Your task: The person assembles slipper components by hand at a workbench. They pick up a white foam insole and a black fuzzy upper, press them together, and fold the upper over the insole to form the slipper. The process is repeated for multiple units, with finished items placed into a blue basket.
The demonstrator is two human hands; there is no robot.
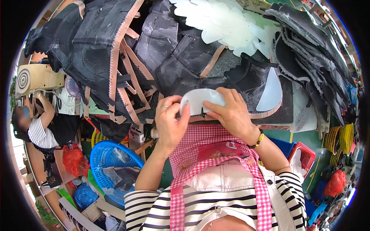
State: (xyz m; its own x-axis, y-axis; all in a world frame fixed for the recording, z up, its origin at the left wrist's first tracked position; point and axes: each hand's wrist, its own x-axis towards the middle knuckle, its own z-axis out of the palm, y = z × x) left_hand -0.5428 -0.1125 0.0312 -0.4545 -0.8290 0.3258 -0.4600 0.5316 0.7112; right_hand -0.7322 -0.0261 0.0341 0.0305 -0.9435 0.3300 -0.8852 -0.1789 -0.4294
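Head view: both hands up at chest height over the near edge of the worktable (296, 111), pinching one white curved insert piece (202, 99) between them. Left hand (170, 121) has fingers curled closed on the piece's left end, thumb on top, ring visible. Right hand (231, 113) grips the right end from above, fingers bent down over it, beaded bracelet at the wrist. White piece sits just in front of a black shoe upper (250, 82) lying on the table, with a pale lining showing inside. Piles of black upper pieces with tan edging (111, 57) to the left, stacked black pieces (312, 50) right, heap of white inserts (227, 23) at the back. Blue plastic basket (106, 158) below left. Another person in a striped shirt (38, 131) far left.
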